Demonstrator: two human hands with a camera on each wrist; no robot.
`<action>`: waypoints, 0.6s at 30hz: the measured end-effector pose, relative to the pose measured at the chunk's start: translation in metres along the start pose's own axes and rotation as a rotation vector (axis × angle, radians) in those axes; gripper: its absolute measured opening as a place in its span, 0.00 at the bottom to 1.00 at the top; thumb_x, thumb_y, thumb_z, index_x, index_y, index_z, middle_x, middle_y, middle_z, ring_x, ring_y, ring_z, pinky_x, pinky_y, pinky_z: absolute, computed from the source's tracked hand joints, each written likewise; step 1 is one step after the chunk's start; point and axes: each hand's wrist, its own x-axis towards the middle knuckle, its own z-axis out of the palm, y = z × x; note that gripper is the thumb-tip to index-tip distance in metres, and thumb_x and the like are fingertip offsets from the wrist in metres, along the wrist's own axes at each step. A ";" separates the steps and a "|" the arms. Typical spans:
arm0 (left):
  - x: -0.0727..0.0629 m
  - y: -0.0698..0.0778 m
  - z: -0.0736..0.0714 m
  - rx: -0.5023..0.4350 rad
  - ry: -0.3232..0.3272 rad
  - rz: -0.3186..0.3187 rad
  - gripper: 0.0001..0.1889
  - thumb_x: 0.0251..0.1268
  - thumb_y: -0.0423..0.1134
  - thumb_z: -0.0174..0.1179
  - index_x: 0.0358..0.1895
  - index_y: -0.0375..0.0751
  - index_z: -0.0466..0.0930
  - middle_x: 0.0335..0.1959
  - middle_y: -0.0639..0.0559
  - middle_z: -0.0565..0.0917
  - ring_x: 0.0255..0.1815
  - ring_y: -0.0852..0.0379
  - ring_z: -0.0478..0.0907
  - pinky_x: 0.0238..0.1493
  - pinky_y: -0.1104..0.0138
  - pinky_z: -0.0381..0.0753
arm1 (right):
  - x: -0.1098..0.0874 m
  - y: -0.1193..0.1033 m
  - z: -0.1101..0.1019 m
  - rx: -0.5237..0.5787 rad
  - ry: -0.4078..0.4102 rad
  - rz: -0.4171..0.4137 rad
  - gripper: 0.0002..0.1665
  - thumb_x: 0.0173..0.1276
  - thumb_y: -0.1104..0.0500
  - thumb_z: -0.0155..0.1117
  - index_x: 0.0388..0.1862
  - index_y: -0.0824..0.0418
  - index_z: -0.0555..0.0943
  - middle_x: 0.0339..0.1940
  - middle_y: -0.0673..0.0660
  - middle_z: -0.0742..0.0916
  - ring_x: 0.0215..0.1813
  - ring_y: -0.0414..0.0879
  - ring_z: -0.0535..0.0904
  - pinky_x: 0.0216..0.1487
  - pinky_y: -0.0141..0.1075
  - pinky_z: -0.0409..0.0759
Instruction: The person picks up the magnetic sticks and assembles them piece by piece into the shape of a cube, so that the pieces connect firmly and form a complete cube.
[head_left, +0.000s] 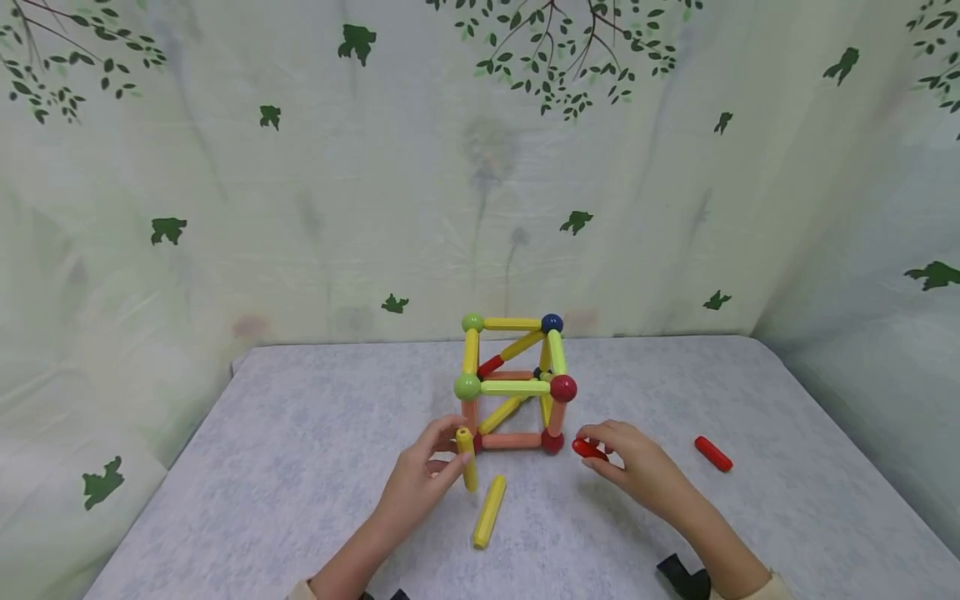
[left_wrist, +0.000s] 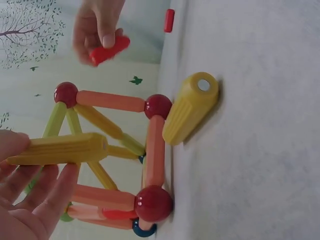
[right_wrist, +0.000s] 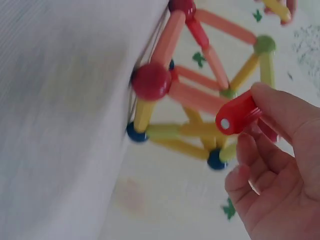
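Note:
A cube-shaped frame point(head_left: 513, 387) of coloured magnetic rods and balls stands on the table, with diagonal rods across some sides. At its near left corner my left hand point(head_left: 423, 467) pinches a long yellow magnetic rod point(left_wrist: 65, 149) between thumb and fingers; the rod is roughly upright in the head view. Right of the frame, my right hand point(head_left: 633, 467) holds a short red magnetic rod point(right_wrist: 240, 114) between thumb and fingertips, a pale magnet showing at its end. Another yellow rod point(head_left: 490, 512) lies on the table between the hands, in front of the frame.
A second short red rod point(head_left: 713, 454) lies on the table to the right of my right hand. Near the right forearm is a black object point(head_left: 684, 577). Behind the grey table point(head_left: 315, 400) hangs a leaf-patterned curtain point(head_left: 315, 183).

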 end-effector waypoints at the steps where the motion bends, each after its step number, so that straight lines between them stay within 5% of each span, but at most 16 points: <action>1: 0.001 0.002 0.001 -0.024 0.021 0.015 0.20 0.57 0.31 0.60 0.53 0.41 0.70 0.43 0.53 0.78 0.43 0.57 0.76 0.35 0.69 0.78 | 0.004 -0.003 0.005 0.002 0.014 -0.021 0.21 0.53 0.62 0.69 0.47 0.52 0.77 0.37 0.42 0.79 0.36 0.39 0.72 0.35 0.33 0.77; 8: 0.009 0.027 0.008 -0.196 0.108 0.102 0.16 0.55 0.22 0.57 0.48 0.28 0.69 0.44 0.41 0.77 0.44 0.51 0.75 0.40 0.63 0.78 | 0.029 -0.018 0.036 -0.048 0.103 -0.154 0.19 0.52 0.62 0.70 0.45 0.52 0.79 0.34 0.43 0.79 0.30 0.36 0.72 0.31 0.26 0.74; 18: 0.018 0.025 0.022 -0.243 0.116 0.087 0.15 0.55 0.22 0.57 0.46 0.32 0.69 0.43 0.36 0.75 0.44 0.48 0.76 0.41 0.58 0.77 | 0.050 -0.024 0.061 -0.195 0.138 -0.163 0.20 0.51 0.61 0.71 0.43 0.55 0.77 0.35 0.49 0.82 0.35 0.39 0.77 0.38 0.31 0.78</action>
